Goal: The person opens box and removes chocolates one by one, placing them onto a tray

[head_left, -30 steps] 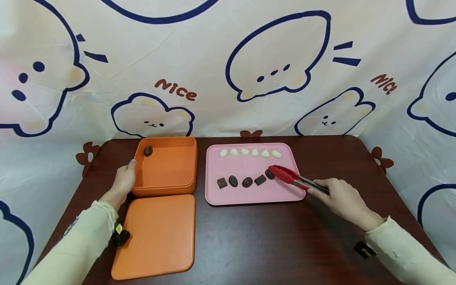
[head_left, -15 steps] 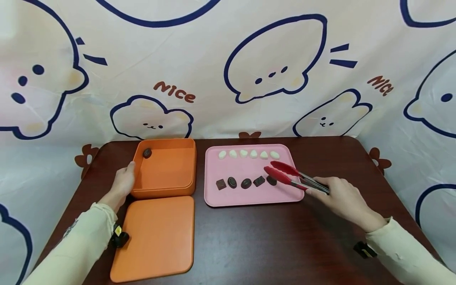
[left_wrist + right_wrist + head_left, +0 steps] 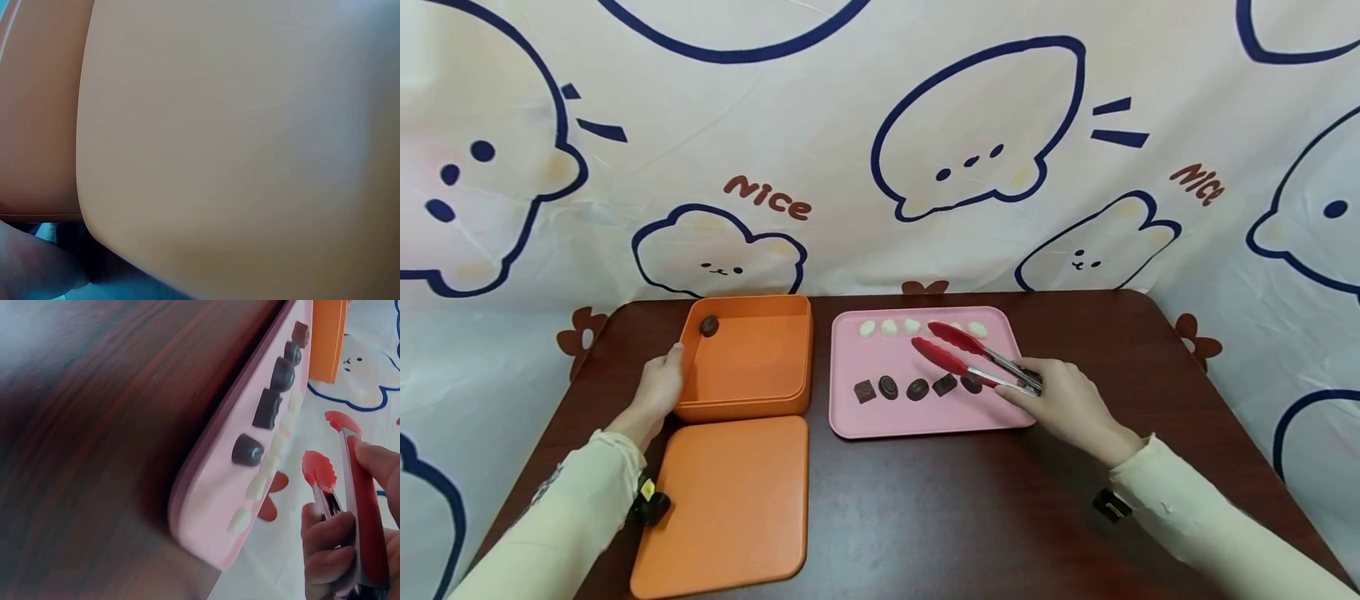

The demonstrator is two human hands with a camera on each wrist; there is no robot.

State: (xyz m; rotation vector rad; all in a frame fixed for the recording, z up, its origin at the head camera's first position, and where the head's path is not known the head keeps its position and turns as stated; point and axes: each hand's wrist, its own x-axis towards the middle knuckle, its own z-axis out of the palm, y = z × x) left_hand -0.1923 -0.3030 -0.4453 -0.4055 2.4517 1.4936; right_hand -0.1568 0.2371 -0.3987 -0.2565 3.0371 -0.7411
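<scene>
My right hand (image 3: 1067,408) grips red-tipped metal tongs (image 3: 977,367), whose arms stand spread with nothing between the tips. The tongs hang over the pink tray (image 3: 887,421), hiding parts of the white chocolates (image 3: 912,326) in its far row. Several dark chocolates (image 3: 917,389) line the near side, the rightmost partly under the tongs. My left hand (image 3: 655,387) rests against the left wall of an orange box (image 3: 748,358), thumb at the rim and other fingers hidden. Inside that box, a dark round chocolate (image 3: 709,326) lies in the far left corner.
An orange lid (image 3: 730,500) lies flat in front of the box; it fills most of the left wrist view. Box, lid and tray share a dark wooden table (image 3: 917,517). A printed curtain (image 3: 842,125) hangs close behind the table and along its sides.
The tongs have come off the rightmost dark chocolate, which sits slightly nearer the front. Their arms have spread, and my right hand has moved them left. My left hand stays at the box.
</scene>
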